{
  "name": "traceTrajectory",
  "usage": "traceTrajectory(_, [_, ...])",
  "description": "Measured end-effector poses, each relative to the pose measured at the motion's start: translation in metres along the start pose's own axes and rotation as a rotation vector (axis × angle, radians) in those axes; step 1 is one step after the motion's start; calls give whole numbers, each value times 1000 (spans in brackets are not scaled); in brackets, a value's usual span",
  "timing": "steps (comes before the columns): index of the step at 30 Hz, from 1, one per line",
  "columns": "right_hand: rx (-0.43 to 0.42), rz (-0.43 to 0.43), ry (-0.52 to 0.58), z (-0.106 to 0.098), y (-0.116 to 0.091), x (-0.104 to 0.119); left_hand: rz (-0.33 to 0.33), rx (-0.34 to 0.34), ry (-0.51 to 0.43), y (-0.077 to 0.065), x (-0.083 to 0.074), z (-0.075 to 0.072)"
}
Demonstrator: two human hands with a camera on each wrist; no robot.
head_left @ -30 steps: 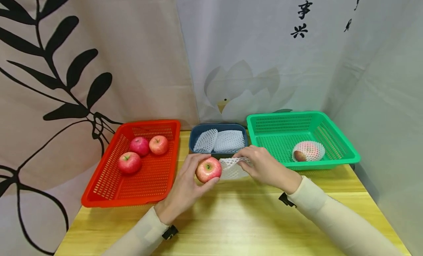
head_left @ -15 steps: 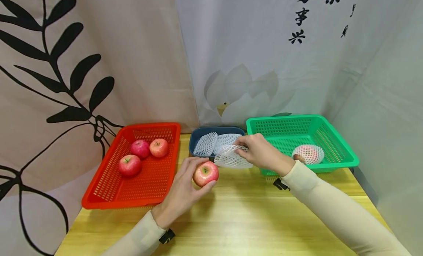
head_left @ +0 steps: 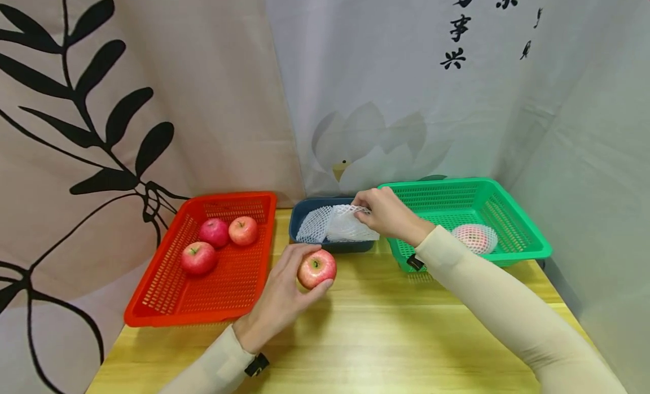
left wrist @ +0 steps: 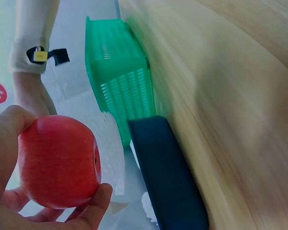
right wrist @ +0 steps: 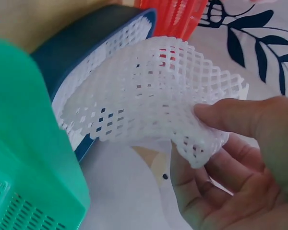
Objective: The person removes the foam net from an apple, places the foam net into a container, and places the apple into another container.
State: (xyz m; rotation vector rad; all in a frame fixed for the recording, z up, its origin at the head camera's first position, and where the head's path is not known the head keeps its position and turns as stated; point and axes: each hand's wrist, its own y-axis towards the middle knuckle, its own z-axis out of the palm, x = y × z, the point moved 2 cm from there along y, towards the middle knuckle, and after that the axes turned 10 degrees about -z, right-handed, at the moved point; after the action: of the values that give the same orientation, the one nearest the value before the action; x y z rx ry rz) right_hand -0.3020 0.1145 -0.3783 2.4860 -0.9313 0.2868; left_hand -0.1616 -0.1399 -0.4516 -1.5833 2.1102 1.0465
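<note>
My left hand (head_left: 279,289) grips a red apple (head_left: 317,268) above the table, thumb and fingers round its sides; the left wrist view shows the same apple (left wrist: 60,160) close up. Over the dark blue box (head_left: 299,236), my right hand (head_left: 388,213) pinches a white foam net sleeve (head_left: 350,224) by one edge. In the right wrist view that net sleeve (right wrist: 149,91) hangs between thumb and fingers, its mesh spread out. More white netting (head_left: 313,223) lies inside the box.
On the left a red basket (head_left: 223,303) holds three apples (head_left: 199,258). A green basket (head_left: 520,219) on the right holds a fruit in white netting (head_left: 475,239), partly behind the right sleeve. All stand on a wooden table (head_left: 406,337) before a printed curtain (head_left: 223,89).
My right hand has moved away from the apple, up and back over the blue box, carrying the net sleeve. The left hand with the apple has shifted only slightly.
</note>
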Motion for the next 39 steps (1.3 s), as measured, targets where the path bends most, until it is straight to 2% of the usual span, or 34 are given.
traceTrajectory(8, [-4,56,-50,-1,23,-12,2,17,-24,0,-5,0])
traceTrajectory(15, [-42,82,-118,0,45,-20,-5,20,-15,0,-8,-2])
traceTrajectory(20, [-47,99,-113,8,61,-24,-15,12,-9,-1,-7,-3])
traceTrajectory(24, [-41,123,-166,21,69,-30,-19,19,-10,-3,-8,-3])
traceTrajectory(27, [18,133,-213,33,72,-34,-29,24,-7,-4,-7,-3])
traceTrajectory(31, [166,123,-193,48,70,-34,-40,23,-5,-5,-7,-3])
traceTrajectory(32, [177,100,-163,58,70,-49,-40,24,-5,-5,-7,-3])
traceTrajectory(38, [360,156,-112,65,62,-43,-28,42,-14,-4,-9,-5])
traceTrajectory(39, [408,182,-129,58,59,-28,-24,43,-15,-4,-9,-5])
